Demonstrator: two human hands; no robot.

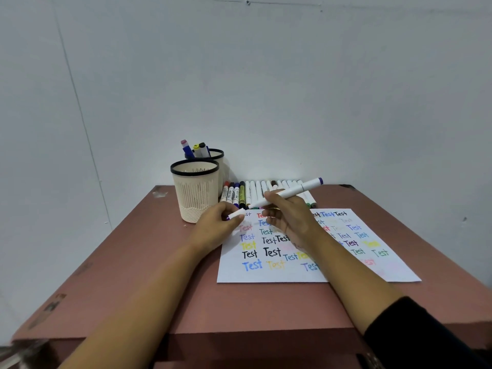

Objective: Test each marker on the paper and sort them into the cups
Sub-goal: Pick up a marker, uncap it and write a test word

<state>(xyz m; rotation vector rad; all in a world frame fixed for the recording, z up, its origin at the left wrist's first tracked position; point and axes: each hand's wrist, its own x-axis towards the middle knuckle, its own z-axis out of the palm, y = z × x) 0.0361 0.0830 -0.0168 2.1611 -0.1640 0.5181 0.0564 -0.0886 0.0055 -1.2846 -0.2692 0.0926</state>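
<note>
Reddish table [159, 275], paper [266, 275] beneath: right hand [290, 217] grips a purple marker [300, 188], left hand [213, 230] pinches its cap [236, 214], seemingly uncapped for testing.

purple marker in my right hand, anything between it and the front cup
The left hand, pinching the cap, sits just right of the front cup, low between it and the purple marker in the right hand. Nothing covers the cup's open mouth, so a path over the left hand looks free.
</note>
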